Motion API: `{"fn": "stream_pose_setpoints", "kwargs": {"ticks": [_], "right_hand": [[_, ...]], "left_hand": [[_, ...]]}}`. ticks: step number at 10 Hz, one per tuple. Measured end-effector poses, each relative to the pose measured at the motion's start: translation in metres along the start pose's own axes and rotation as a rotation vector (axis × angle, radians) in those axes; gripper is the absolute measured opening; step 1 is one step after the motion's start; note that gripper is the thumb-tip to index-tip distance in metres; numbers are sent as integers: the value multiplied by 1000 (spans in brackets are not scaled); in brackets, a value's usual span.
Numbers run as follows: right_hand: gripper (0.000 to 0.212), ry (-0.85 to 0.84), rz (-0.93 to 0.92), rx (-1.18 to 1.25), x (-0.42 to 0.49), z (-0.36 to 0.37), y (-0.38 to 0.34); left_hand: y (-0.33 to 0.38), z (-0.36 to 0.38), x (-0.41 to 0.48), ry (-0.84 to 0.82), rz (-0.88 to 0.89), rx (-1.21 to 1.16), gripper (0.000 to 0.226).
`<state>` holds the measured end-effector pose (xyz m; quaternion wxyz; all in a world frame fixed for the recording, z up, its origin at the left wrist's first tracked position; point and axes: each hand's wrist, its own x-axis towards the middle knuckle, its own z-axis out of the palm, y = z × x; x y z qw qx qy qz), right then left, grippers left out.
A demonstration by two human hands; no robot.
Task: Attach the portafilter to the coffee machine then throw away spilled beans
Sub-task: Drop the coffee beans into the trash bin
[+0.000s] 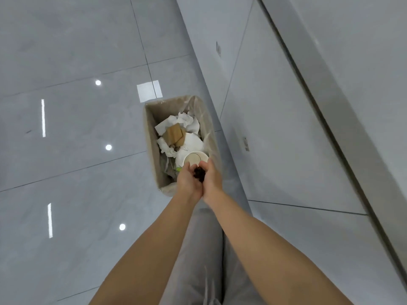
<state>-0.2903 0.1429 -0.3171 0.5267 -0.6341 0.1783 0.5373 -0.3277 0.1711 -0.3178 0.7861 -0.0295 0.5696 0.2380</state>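
Now: left hand (189,180) and right hand (212,179) pressed side by side, cupped around coffee beans (199,173), over near end of lined waste bin (152,137). Advice: reach further over paper cup (196,159), then part palms slowly, so none hit floor (66,161).

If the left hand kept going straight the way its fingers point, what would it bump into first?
Probably the paper cup lying on top of the rubbish in the bin, just beyond the left hand. Depth is hard to judge from above.
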Motion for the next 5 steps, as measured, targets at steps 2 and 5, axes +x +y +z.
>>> {"fn": "stream_pose_setpoints", "kwargs": {"ticks": [2, 5], "right_hand": [[52, -6, 32, -13, 34, 8, -2], [51, -24, 45, -64, -14, 17, -32]], "left_hand": [[11, 1, 32, -3, -20, 98, 36], [29, 15, -12, -27, -51, 138, 63]]}}
